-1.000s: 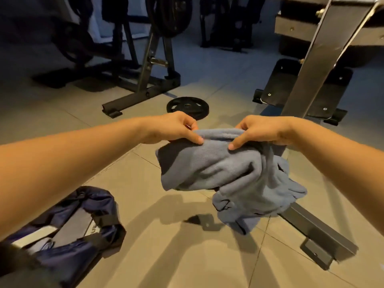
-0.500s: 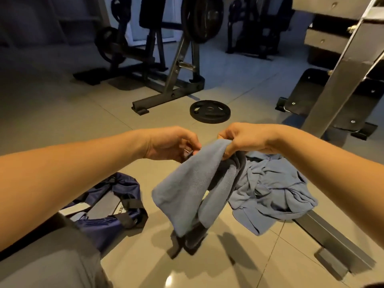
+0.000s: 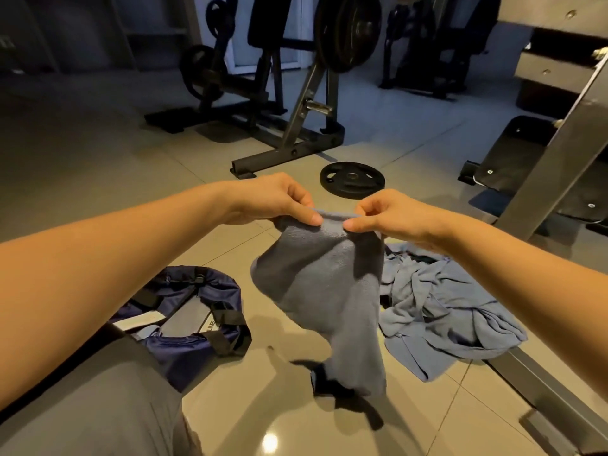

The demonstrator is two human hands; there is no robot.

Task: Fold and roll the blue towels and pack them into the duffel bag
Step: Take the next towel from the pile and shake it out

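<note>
While one towel (image 3: 329, 291) hangs above the floor, two hands hold its top edge. Left hand (image 3: 279, 202): thumb and fingers pinched closed on the edge. Right hand (image 3: 385, 215): same pinch, just beside the left. One crumpled heap (image 3: 444, 311) of towels lies to the right; count indeterminate. One bag (image 3: 200, 307) lies at left. One weight plate (image 3: 352, 178) lies beyond.

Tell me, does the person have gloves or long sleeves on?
No. Both forearms are bare as far as the picture's edge, so no sleeve shows. The left hand and the right hand wear no gloves, and no ring, watch or wristband can be seen on them.
</note>
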